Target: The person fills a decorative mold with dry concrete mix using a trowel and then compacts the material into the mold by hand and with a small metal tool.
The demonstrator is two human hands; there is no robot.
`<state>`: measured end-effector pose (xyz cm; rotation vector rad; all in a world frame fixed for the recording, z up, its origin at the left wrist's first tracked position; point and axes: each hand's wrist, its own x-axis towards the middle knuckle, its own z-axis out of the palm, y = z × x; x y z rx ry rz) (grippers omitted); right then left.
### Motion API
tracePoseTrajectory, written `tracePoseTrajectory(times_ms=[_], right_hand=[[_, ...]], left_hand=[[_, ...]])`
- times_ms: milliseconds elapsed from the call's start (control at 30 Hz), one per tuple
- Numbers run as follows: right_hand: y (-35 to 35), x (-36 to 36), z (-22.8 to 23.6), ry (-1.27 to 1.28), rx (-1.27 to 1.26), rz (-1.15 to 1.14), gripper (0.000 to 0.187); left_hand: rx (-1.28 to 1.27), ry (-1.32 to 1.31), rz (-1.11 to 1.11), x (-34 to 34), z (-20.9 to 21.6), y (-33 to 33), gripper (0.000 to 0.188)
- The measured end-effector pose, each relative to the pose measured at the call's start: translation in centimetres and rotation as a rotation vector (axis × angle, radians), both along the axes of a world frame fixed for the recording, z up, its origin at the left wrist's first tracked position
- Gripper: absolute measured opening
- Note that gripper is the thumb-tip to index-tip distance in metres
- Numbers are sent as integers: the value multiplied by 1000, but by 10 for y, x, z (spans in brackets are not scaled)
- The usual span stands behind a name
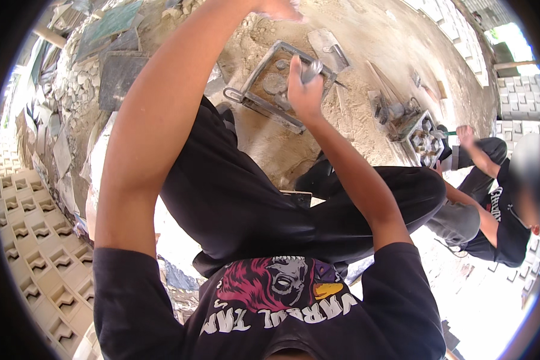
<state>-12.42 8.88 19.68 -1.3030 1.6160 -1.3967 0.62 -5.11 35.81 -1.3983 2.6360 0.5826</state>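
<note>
Right hand (304, 90) grips a tool (311, 71) over the stiff, likely heavy steel mould (264, 72); left hand (279, 9) cut off, grasp unclear.

Outdoor block-casting yard, small cement workshop: sandy, mortar-covered ground (372, 36), a square metal mould frame (276, 84) lying in the sand with grey mix inside, a flat trowel-like tool (329, 47) beside it. Rows of finished patterned vent blocks (36, 246) laid out at left, more pale blocks stacked at right (522, 96). Pile of broken slabs and rubble (72, 90) along the edge. Second person (498, 204) crouched over another filled mould (426, 141) nearby, both working on the ground
</note>
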Motion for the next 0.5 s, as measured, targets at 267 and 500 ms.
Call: tracePoseTrajectory(times_ms=[267, 500], right_hand=[[-7, 11, -39, -40, -61, 145, 59], [-32, 46, -3, 119, -16, 140, 60]], left_hand=[[151, 19, -41, 11, 19, 4, 61], [-16, -21, -17, 34, 1, -18, 61]])
